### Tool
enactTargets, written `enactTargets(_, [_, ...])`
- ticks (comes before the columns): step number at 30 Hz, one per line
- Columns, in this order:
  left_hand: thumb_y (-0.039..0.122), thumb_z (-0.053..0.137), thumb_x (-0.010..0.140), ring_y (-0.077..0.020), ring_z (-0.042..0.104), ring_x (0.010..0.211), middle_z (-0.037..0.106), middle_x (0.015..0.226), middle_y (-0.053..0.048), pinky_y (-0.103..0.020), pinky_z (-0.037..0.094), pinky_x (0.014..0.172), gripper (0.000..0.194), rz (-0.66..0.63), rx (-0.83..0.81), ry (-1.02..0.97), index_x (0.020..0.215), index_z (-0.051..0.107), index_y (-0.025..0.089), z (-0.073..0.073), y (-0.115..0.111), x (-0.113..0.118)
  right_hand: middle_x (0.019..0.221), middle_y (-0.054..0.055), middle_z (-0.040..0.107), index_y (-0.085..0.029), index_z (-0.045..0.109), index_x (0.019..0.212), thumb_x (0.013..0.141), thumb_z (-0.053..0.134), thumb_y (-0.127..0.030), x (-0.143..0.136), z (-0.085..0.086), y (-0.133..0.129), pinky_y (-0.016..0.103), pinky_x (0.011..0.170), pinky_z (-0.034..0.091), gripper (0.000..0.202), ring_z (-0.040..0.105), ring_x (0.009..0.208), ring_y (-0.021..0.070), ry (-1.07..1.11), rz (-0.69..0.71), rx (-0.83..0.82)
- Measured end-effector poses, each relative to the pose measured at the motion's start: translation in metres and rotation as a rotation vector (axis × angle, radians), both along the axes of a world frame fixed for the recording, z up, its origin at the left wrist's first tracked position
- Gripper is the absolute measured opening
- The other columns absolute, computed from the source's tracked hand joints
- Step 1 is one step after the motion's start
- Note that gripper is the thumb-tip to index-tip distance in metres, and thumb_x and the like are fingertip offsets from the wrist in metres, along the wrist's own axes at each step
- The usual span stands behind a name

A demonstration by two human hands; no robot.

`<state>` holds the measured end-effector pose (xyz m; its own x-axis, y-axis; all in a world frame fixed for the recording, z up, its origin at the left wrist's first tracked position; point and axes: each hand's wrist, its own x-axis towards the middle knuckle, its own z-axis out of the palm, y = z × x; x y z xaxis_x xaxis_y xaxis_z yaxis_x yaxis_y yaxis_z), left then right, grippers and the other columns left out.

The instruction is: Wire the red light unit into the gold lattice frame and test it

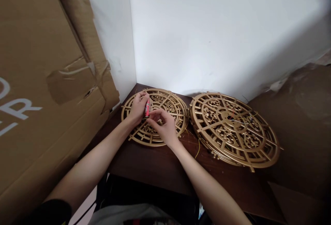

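My left hand (pixel 139 106) is closed around a small red tube (pixel 147 108) with pale markings, held with its lower end toward me. Close against that end, the fingertips of my right hand (pixel 164 124) come together in a pinch; what is between them is too small to make out. Both hands are over a round gold openwork panel (pixel 178 101) with scroll patterns and spokes, which lies flat on the dark wooden table (pixel 148 164). The hands and tube cover part of its middle.
On the right, more round gold panels (pixel 224 133) lie stacked, slightly tilted, with thin wires at the centre. A yellow wire (pixel 198 148) trails onto the table between the piles. A large cardboard box (pixel 38 56) stands at left, another brown box (pixel 305 125) at right, a white wall (pixel 207 32) behind.
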<state>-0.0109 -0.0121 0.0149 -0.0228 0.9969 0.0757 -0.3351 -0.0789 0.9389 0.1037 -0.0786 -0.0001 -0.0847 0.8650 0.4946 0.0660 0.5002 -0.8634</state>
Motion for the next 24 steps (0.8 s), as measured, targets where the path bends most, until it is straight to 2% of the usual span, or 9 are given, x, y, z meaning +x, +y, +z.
enactTargets(5, [0.025,0.056,0.084,-0.006,0.038,0.035,0.05,0.051,0.009,-0.016,0.03,0.038,0.015,0.002,0.026,0.045,0.09,0.045,0.019,-0.003,0.0,0.0,0.075,-0.001,0.063,-0.02,0.067,0.094,0.08,0.066,-0.021,0.001,-0.001,0.0,0.024,0.065,0.047,0.015,0.056,0.066,0.0113,-0.093,-0.019,0.014])
enactTargets(10, [0.029,0.058,0.082,-0.0061,0.04,0.039,0.05,0.055,0.008,-0.018,0.033,0.042,0.018,-0.002,0.027,0.08,0.091,0.047,0.019,-0.007,0.001,-0.001,0.089,0.002,0.068,-0.022,0.065,0.115,0.086,0.058,-0.02,0.002,0.0,-0.001,0.025,0.073,0.049,0.03,0.061,0.077,0.0127,-0.197,0.025,0.073])
enactTargets(18, [0.022,0.061,0.081,-0.0101,0.052,0.056,0.054,0.063,0.004,-0.022,0.042,0.056,0.009,0.152,0.066,0.311,0.083,0.054,0.017,0.002,0.0,-0.004,0.1,0.003,0.073,-0.026,0.068,0.113,0.088,0.057,-0.018,0.004,-0.002,0.0,0.031,0.081,0.051,0.029,0.066,0.087,0.016,-0.25,0.027,0.116])
enactTargets(24, [0.024,0.058,0.083,-0.0094,0.05,0.054,0.053,0.064,0.004,-0.021,0.04,0.053,0.009,0.12,0.077,0.295,0.086,0.053,0.017,-0.003,0.001,-0.004,0.098,0.002,0.072,-0.028,0.068,0.112,0.088,0.058,-0.02,0.004,-0.002,0.0,0.032,0.081,0.051,0.027,0.066,0.087,0.0159,-0.254,0.038,0.08])
